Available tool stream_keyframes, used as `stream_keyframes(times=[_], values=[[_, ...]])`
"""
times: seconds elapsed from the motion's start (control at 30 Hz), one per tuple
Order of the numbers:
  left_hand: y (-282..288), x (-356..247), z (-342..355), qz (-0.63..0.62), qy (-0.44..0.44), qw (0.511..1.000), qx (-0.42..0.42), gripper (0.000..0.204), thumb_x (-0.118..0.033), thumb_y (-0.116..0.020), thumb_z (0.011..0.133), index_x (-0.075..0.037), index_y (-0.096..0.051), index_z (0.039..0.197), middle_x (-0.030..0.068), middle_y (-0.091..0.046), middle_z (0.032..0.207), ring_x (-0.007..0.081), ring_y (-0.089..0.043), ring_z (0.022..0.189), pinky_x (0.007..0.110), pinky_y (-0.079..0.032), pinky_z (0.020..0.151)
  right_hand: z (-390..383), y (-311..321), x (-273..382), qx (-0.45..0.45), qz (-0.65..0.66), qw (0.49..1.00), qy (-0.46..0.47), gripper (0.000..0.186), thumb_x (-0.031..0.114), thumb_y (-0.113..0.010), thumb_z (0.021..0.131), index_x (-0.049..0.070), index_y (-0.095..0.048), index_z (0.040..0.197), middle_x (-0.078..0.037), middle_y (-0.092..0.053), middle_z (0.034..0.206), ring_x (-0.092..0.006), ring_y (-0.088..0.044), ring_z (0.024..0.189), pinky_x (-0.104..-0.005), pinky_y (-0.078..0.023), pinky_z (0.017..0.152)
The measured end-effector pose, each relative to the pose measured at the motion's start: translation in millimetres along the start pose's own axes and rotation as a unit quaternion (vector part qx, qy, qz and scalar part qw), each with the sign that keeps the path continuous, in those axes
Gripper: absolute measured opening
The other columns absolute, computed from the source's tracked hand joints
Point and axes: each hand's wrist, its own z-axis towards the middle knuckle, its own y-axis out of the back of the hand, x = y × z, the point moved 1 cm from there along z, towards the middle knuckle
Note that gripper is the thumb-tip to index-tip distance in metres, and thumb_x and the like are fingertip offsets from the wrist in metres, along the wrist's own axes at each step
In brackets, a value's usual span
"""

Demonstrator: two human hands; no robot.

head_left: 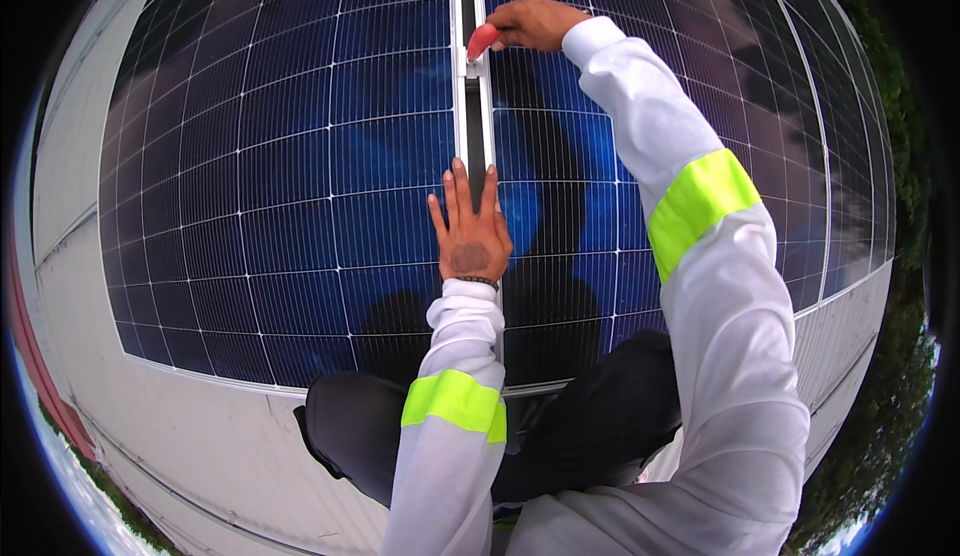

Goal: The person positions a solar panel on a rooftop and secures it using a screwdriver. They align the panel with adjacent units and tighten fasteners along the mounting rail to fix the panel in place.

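Note:
Two dark blue solar panels lie side by side, the left panel (290,146) and the right panel (640,156), with a narrow gap (474,121) between their silver frames. Over that gap, my left hand (470,236) rests palm down, fingers spread across both frame edges. Farther up, my right hand (540,24) is closed around a red-handled tool (483,40). The tool's lower end meets a small silver mid clamp (473,68) bridging the frames; its tip is too small to make out.
A pale metal roof (200,426) runs below and left of the panels. My dark-clad knees (360,426) are at their near edge. More panel area (840,136) extends right, with trees (900,376) beyond the roof.

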Motion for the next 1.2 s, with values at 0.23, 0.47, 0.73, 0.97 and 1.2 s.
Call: stream_keyframes(times=[0.23, 0.47, 0.73, 0.97, 1.2], values=[[-0.9, -0.5, 0.5, 0.002, 0.001, 1.000, -0.004, 0.058, -0.024, -0.043, 0.098, -0.027, -0.031, 0.154, 0.0177, -0.018, 0.161, 0.0336, -0.021, 0.149, 0.056, -0.015, 0.120, 14.5, 7.4, 10.5, 0.027, -0.162, 0.986, -0.030, 0.032, 0.022, -0.066, 0.091, 0.023, -0.068, 0.123, -0.005, -0.073, 0.107, -0.0247, -0.071, 0.097, -0.0407, -0.055, 0.091], [-3.0, -0.5, 0.9, 0.001, 0.002, 1.000, -0.005, 0.057, -0.023, -0.043, 0.097, -0.027, -0.031, 0.153, 0.0174, -0.019, 0.161, 0.0342, -0.021, 0.149, 0.056, -0.014, 0.120, 21.4, 17.0, 35.2, -0.008, -0.326, 0.942, 0.078, 0.022, 0.024, -0.054, 0.095, 0.016, -0.073, 0.096, -0.004, -0.074, 0.097, -0.0226, -0.071, 0.094, -0.0439, -0.045, 0.098], [-1.8, -1.3, 1.7, -0.006, 0.002, 1.000, -0.015, 0.053, -0.025, -0.041, 0.099, -0.028, -0.035, 0.152, 0.0166, -0.021, 0.160, 0.0347, -0.022, 0.148, 0.056, -0.014, 0.119, 9.0, 8.7, 27.5, -0.029, -0.312, 0.949, 0.034, 0.026, 0.025, -0.048, 0.097, 0.014, -0.071, 0.104, -0.007, -0.072, 0.104, -0.0220, -0.066, 0.104, -0.0470, -0.042, 0.101], [-2.6, -1.0, 1.4, -0.003, 0.000, 1.000, -0.016, 0.055, -0.023, -0.044, 0.098, -0.027, -0.036, 0.152, 0.0173, -0.021, 0.161, 0.0343, -0.021, 0.148, 0.056, -0.014, 0.119, 14.3, -18.6, 11.0, -0.119, -0.259, 0.958, 0.035, 0.024, 0.021, -0.049, 0.092, 0.010, -0.068, 0.104, -0.011, -0.070, 0.106, -0.0272, -0.063, 0.108, -0.0581, -0.035, 0.105], [-3.6, -0.7, 1.1, 0.003, 0.005, 1.000, -0.004, 0.055, -0.024, -0.043, 0.098, -0.028, -0.034, 0.152, 0.0161, -0.020, 0.161, 0.0343, -0.020, 0.149, 0.056, -0.014, 0.119, 4.5, -25.9, 4.6, -0.131, -0.309, 0.942, 0.025, 0.052, 0.026, -0.068, 0.091, 0.026, -0.050, 0.139, -0.008, -0.067, 0.119, -0.0262, -0.062, 0.116, -0.0503, -0.036, 0.112]])
